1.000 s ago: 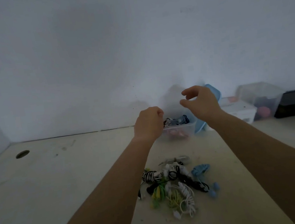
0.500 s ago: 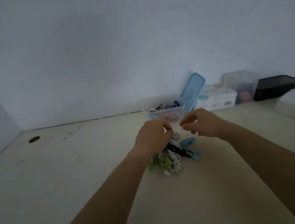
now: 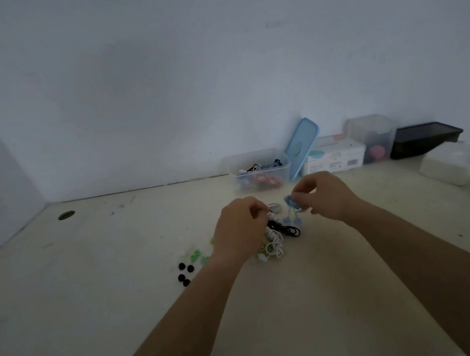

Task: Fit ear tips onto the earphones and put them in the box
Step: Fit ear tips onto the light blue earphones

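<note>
Head view: the right hand (image 3: 327, 196) pinches a small bundle of light-blue wired earphones (image 3: 290, 202) between thumb and fingertips, just above the counter (image 3: 122, 278). Their short strands hang roughly straight down, rounded blue ends lowest, close over the pile.

The left hand (image 3: 241, 231) is curled, knuckles up, over a tangled pile of white, black and yellow-green earphones (image 3: 276, 242). Whether it grips a cable cannot be told. The pile's black cable (image 3: 290, 231) loops out to the right.

Left of the pile lie four small black round ear tips (image 3: 184, 273) and a few pale-green ear tips (image 3: 195, 255), well apart from both hands.

The clear plastic rectangular box (image 3: 258, 167) stands open-topped behind the hands against the wall, long side along the wall, coloured earphones inside. A light-blue plastic lid (image 3: 302, 146) leans tilted on its right side.

The counter is off-white and scuffed, with a round cable hole (image 3: 66, 215) far left; plain white walls (image 3: 158, 84) meet in a corner.

A white cardboard carton (image 3: 334, 158) shows a barcode; its print is too small to read.
</note>
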Motion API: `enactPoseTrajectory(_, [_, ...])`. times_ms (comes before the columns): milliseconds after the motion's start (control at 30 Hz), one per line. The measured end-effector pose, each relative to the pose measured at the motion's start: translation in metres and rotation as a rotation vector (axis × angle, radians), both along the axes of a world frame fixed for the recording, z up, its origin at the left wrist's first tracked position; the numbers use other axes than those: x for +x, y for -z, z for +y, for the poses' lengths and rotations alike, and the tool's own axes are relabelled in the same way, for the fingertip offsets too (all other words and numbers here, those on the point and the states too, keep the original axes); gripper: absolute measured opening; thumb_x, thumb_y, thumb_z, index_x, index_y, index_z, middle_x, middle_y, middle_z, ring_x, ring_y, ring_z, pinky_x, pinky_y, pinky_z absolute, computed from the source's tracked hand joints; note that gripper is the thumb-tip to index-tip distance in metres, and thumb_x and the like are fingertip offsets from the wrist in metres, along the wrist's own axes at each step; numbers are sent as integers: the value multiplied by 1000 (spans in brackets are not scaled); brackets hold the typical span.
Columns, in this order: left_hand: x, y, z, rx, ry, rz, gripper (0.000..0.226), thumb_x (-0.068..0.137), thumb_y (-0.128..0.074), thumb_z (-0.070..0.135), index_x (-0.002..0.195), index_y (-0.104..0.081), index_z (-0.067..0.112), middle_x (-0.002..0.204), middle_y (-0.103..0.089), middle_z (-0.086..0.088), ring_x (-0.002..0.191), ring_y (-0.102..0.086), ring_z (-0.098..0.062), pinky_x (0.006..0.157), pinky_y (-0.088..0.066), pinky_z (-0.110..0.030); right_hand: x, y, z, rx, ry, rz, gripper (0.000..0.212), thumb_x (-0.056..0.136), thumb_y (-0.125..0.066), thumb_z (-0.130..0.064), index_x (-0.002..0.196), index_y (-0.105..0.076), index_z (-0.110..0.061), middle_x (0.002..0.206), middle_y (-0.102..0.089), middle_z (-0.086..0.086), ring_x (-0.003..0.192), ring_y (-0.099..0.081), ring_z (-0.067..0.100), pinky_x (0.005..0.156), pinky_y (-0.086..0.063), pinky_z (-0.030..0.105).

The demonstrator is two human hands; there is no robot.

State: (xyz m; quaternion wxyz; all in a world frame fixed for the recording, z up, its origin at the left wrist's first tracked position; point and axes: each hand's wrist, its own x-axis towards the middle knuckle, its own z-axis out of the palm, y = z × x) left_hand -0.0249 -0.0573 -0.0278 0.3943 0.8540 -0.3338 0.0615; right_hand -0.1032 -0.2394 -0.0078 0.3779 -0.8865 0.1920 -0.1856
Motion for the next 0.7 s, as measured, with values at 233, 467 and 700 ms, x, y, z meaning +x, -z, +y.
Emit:
enactPoseTrajectory(233, [-10,-3,10,-279,0,481,19,98,-55,27,111,-66,18,108,-69,0,95,-63,-13,82,-51,-27,-3,-34,21,548,-81,-209,7,93,-67,-14,93,-72,-9,85,-73,11,70,-70,17,65,-57,29])
enactPoseTrajectory(467, [-23,-27,49,-775,285,1292,33,99,-53,26,119,-66,3,118,-69,-21,101,-69,-31,98,-53,-41,0,-33,70,707,-254,-194,10,95,-62,-8,92,-67,-1,93,-72,23,77,-72,29,70,-60,33])
enactPoseTrajectory(700, [-27,-17,102,-781,338,1281,37,91,-50,-6,127,-60,-2,116,-66,-19,95,-68,-23,88,-57,-28,-4,-16,109,589,-332,-137,4,89,-69,-4,87,-67,-2,80,-74,14,75,-73,24,72,-61,31])
